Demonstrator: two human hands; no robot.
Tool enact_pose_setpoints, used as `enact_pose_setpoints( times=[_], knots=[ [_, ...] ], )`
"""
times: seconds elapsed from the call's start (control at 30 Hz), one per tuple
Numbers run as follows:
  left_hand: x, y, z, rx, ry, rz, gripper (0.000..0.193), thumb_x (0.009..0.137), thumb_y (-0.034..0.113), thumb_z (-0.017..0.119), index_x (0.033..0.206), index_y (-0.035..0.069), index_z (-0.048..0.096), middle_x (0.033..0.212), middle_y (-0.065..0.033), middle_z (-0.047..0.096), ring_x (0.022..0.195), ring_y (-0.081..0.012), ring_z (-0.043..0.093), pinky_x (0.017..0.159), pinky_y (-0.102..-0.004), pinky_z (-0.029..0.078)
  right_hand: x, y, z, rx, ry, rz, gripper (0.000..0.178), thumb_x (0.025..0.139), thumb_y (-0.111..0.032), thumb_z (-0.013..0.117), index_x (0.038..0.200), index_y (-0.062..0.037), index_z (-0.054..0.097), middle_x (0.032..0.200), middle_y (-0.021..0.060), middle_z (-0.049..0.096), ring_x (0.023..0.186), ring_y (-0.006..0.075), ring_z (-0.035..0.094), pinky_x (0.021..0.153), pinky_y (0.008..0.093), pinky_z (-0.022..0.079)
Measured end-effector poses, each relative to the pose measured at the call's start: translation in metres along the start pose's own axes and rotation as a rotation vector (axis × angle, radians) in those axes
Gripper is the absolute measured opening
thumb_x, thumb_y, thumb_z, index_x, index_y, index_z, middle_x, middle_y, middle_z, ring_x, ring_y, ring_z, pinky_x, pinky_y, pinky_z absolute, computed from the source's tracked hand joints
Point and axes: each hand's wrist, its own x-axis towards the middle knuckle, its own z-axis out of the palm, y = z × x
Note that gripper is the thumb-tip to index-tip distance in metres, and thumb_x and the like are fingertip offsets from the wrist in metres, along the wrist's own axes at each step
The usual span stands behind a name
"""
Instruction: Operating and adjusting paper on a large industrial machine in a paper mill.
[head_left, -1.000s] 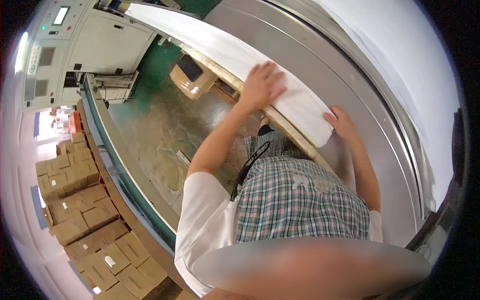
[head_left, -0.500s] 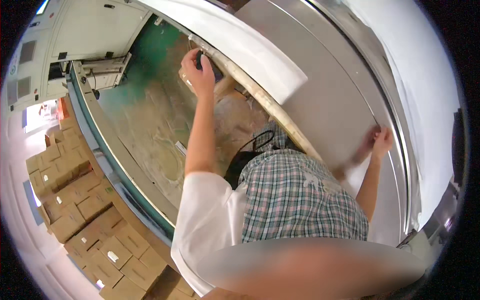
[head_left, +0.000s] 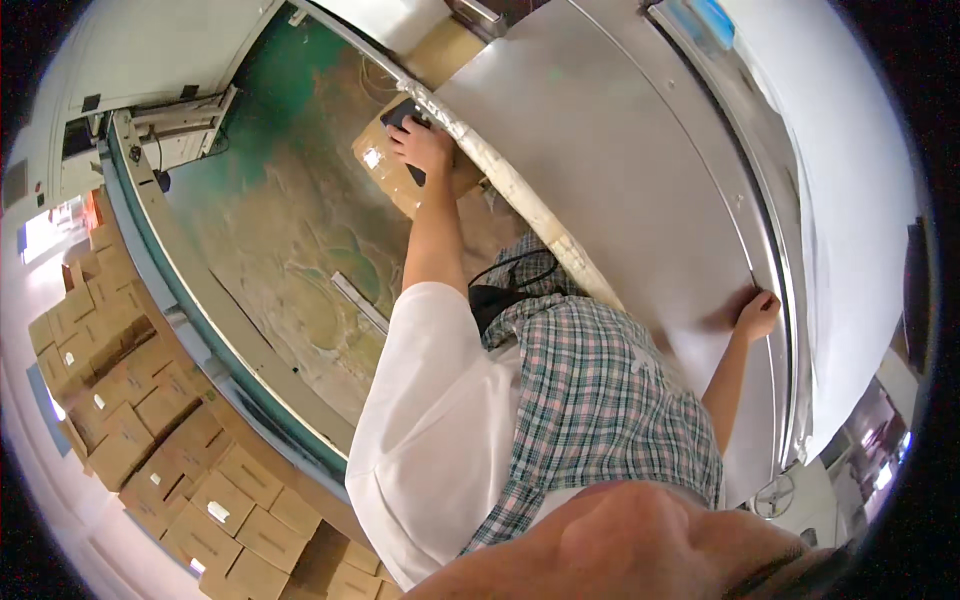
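Observation:
My left hand (head_left: 425,150) reaches out over a brown cardboard box (head_left: 385,165) at the table's left side. Its bent fingers close on a black flat object (head_left: 401,113), which shows on both sides of the hand; its exact kind is unclear. Over at the right, my right hand (head_left: 759,316) is closed close above the grey metal tabletop (head_left: 640,170), beside the long rail (head_left: 785,330). Whatever its fingers pinch, if anything, is too small to make out.
A worn pale edge strip (head_left: 500,185) borders the table. White sheet material (head_left: 850,230) hangs at the right. Stacked cartons (head_left: 200,470) stand left beyond a long green-edged rail (head_left: 215,335). A metal strip (head_left: 360,302) lies on the stained floor (head_left: 290,240).
My left hand has lowered onto the black object over the box. The white sheet across the table's left edge has mostly left view. My right hand stays by the rail.

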Motion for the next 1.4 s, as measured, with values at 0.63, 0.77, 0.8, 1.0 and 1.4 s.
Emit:
enact_pose_setpoints(
  times=[0.63,0.77,0.8,1.0,1.4],
  knots=[
    [0.05,-0.098,-0.034,-0.568,-0.046,-0.169,0.031,0.076,0.017,0.055,0.099,-0.003,0.053,0.089,-0.0195,0.058,0.082,-0.0284,0.059,0.075,-0.0382,0.047,-0.005,-0.013,-0.006,0.026,0.127,-0.075,0.027,0.082,-0.031,0.047,0.083,-0.0073,0.06,0.077,0.0118,0.063,0.066,0.033,0.059,0.058,0.0437,0.047],
    [0.06,-0.132,-0.016,-0.923,-0.202,-0.339,0.02,0.075,0.006,0.049,0.09,-0.005,0.056,0.079,-0.0139,0.06,0.064,-0.0201,0.061,0.055,-0.0299,0.051,0.001,-0.006,0.0,0.015,0.141,-0.095,0.029,0.082,-0.033,0.046,0.085,-0.0075,0.061,0.079,0.0123,0.063,0.068,0.034,0.059,0.059,0.0439,0.047],
    [0.058,-0.132,-0.012,-0.925,-0.205,-0.341,0.02,0.075,0.006,0.049,0.09,-0.005,0.056,0.079,-0.0139,0.06,0.064,-0.0201,0.061,0.055,-0.0299,0.051,0.002,-0.003,0.0,0.012,0.144,-0.096,0.029,0.082,-0.033,0.046,0.085,-0.0075,0.061,0.079,0.0123,0.063,0.068,0.034,0.059,0.059,0.0439,0.047],
    [0.064,-0.163,0.007,-0.823,-0.173,-0.31,0.018,0.075,0.006,0.049,0.089,-0.004,0.056,0.078,-0.0139,0.06,0.064,-0.02,0.06,0.054,-0.0298,0.049,-0.001,-0.008,0.004,0.015,0.109,-0.076,0.03,0.082,-0.033,0.047,0.086,-0.0068,0.061,0.081,0.0126,0.063,0.07,0.0342,0.06,0.061,0.0438,0.047],
    [0.125,0.065,-0.204,-1.523,0.068,0.098,0.01,0.079,0.001,0.046,0.084,-0.001,0.055,0.073,-0.0081,0.057,0.059,-0.0129,0.051,0.055,-0.0243,0.043,-0.055,0.14,-0.039,-0.439,0.319,0.301,0.026,0.075,-0.036,0.058,0.085,-0.0125,0.063,0.085,0.0072,0.06,0.084,0.0264,0.055,0.069,0.042,0.045]
  ],
)
